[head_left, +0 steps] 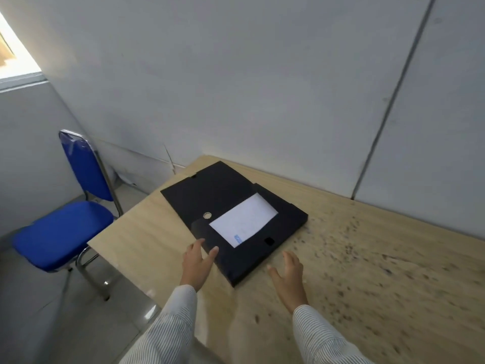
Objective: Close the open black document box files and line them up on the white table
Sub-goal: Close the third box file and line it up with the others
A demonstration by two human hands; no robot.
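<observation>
Table (341, 271) of pale wood is carrying black box file (252, 248), which is lying flat near its far left corner. Left hand (196, 264) is touching the file's near edge with fingers spread, holding nothing; right hand (287, 277) is hovering just beside it, fingers wide.

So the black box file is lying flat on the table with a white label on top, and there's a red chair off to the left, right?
Not quite: the chair is blue, not red, as the head view shows. The rest holds: the black box file lies flat on the table with a white label on top, and the chair stands off to the left.
</observation>
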